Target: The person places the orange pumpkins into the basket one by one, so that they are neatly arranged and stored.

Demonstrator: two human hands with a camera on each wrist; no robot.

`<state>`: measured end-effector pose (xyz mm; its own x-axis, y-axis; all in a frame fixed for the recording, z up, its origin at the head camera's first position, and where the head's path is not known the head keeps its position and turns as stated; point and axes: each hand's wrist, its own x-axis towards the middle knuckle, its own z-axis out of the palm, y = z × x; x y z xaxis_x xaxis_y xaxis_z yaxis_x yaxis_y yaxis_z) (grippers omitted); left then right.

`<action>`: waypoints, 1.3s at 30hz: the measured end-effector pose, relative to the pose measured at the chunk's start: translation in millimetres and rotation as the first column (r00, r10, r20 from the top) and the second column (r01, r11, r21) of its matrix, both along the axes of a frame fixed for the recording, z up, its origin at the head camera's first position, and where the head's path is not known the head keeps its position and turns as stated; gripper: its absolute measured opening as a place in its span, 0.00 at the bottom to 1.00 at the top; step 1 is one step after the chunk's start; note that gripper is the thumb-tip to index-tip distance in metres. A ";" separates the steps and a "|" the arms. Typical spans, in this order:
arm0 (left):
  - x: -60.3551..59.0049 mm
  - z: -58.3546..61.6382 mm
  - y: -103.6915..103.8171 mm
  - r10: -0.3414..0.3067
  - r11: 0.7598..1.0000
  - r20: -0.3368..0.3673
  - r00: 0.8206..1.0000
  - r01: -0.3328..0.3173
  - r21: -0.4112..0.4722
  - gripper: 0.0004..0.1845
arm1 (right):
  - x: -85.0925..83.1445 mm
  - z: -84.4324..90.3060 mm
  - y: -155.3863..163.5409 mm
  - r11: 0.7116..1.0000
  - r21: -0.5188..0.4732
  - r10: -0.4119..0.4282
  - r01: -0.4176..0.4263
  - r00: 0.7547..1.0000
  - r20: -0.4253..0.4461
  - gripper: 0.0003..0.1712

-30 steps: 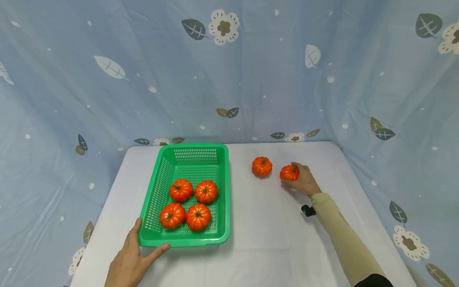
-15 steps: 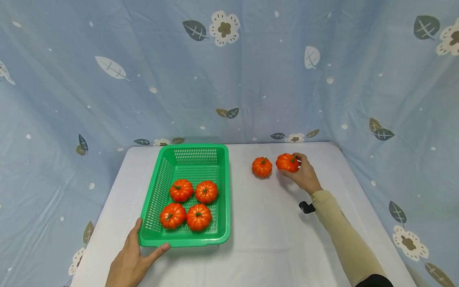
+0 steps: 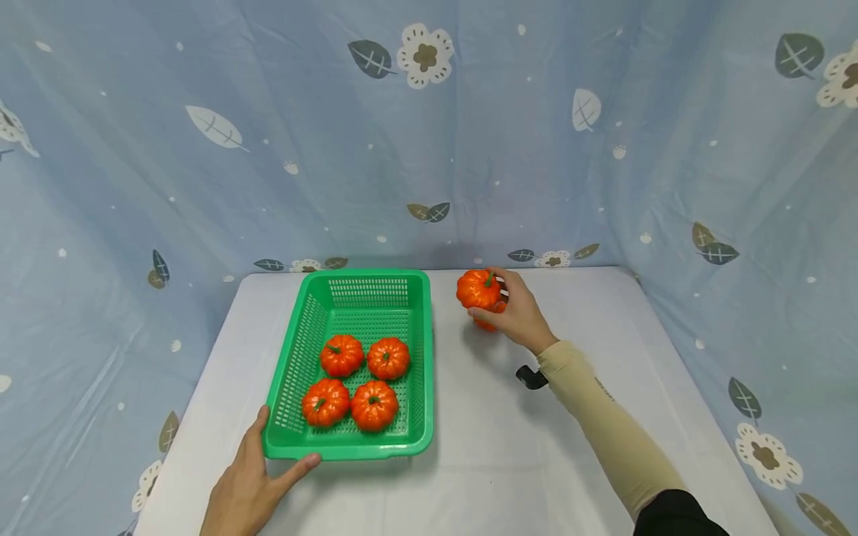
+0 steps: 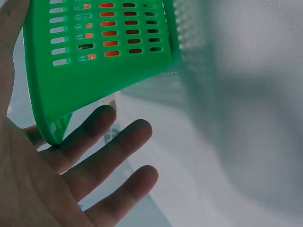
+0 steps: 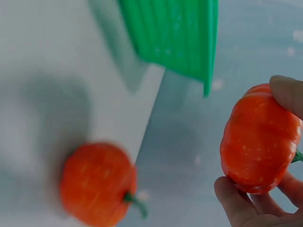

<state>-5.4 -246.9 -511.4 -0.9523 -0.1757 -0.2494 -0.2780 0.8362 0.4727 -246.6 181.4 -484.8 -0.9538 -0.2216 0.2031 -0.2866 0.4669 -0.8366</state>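
My right hand grips a small orange pumpkin with a green stem, thumb on one side and fingers on the other. In the right wrist view this held pumpkin is up off the white table. A second pumpkin rests on the table below it, mostly hidden behind the hand and held pumpkin in the head view. With fingers spread and fairly straight, my left hand touches the near left corner of a green plastic basket. Several pumpkins sit inside the basket, towards its near end.
The white table backs onto a blue curtain printed with leaves and flowers. A black wrist camera juts from the right sleeve. The basket's raised rim faces the right hand.
My right hand has lifted its pumpkin off the table and carried it left, over the other loose pumpkin. The left hand and basket have stayed in place.
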 end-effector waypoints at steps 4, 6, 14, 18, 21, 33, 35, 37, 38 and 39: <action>0.4 -0.4 -0.1 -0.003 1.000 -0.015 1.000 0.003 0.000 0.69 | -1.7 5.1 -27.8 0.999 -0.008 0.049 -0.049 0.998 -0.039 0.51; 0.0 -0.4 -0.5 -0.005 1.000 -0.012 1.000 0.005 0.001 0.69 | -2.4 7.9 -40.3 0.997 -0.013 0.077 -0.078 0.996 -0.041 0.50; -1.3 1.0 -1.9 -0.004 1.000 -0.009 1.000 0.004 0.008 0.70 | -8.3 26.2 -80.1 0.989 -0.004 0.145 -0.145 0.989 -0.012 0.50; -1.6 1.9 -2.2 -0.006 1.000 -0.008 1.000 0.006 0.012 0.70 | -15.9 32.5 -99.5 0.984 0.015 0.179 -0.179 0.984 0.007 0.49; -1.7 1.7 -2.5 -0.007 1.000 0.005 1.000 0.006 0.016 0.70 | -21.6 33.7 -113.9 0.979 0.045 0.196 -0.198 0.980 0.027 0.49; 0.5 0.7 -1.9 -0.008 1.000 -0.014 1.000 0.008 0.008 0.70 | -35.6 18.6 -177.8 0.959 0.145 0.231 -0.245 0.967 0.111 0.50; 0.1 1.1 -1.1 -0.012 1.000 -0.019 1.000 0.012 0.005 0.69 | -35.3 15.8 -185.8 0.957 0.164 0.220 -0.239 0.968 0.124 0.49; 0.3 1.2 -0.3 -0.015 1.000 -0.031 0.999 0.015 0.001 0.69 | -35.5 12.6 -193.6 0.957 0.178 0.208 -0.230 0.968 0.138 0.49; 0.5 1.2 0.0 -0.015 1.000 -0.040 0.999 0.015 -0.002 0.69 | -35.3 11.0 -197.4 0.956 0.183 0.202 -0.228 0.968 0.146 0.49; 0.9 1.1 0.3 -0.015 1.000 -0.046 0.999 0.015 -0.004 0.69 | -35.4 8.8 -201.0 0.956 0.189 0.199 -0.226 0.968 0.151 0.49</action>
